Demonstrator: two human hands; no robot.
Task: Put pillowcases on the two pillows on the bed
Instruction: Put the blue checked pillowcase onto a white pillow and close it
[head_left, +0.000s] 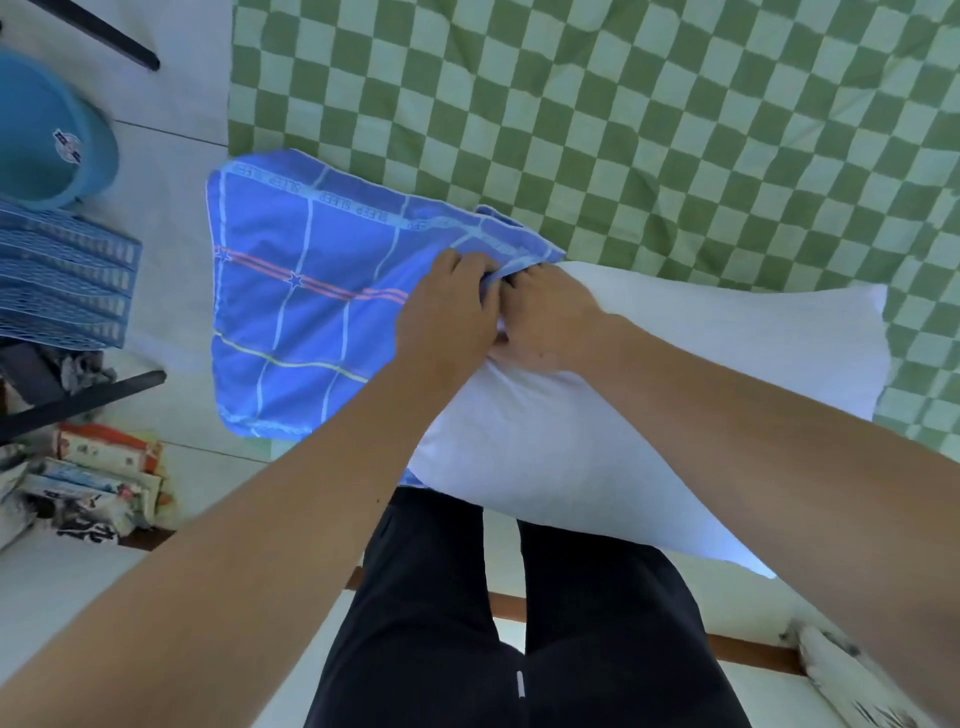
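A blue checked pillowcase (306, 312) with pale lines and a red stripe hangs flat off the bed's near left edge. A bare white pillow (649, 405) lies across the bed's edge to the right of it, its left end meeting the pillowcase's opening. My left hand (447, 312) grips the pillowcase's open edge, fingers curled into the cloth. My right hand (545, 322) is right beside it and grips the pillow's left end at the opening. The fingertips of both hands are hidden in the folds. Only one pillow shows.
The bed carries a green and white checked sheet (649, 130). To the left on the pale floor stand a blue bucket (47, 135), stacked blue baskets (62, 275) and a pile of printed packets (93, 483). My dark trouser legs (519, 623) stand below the pillow.
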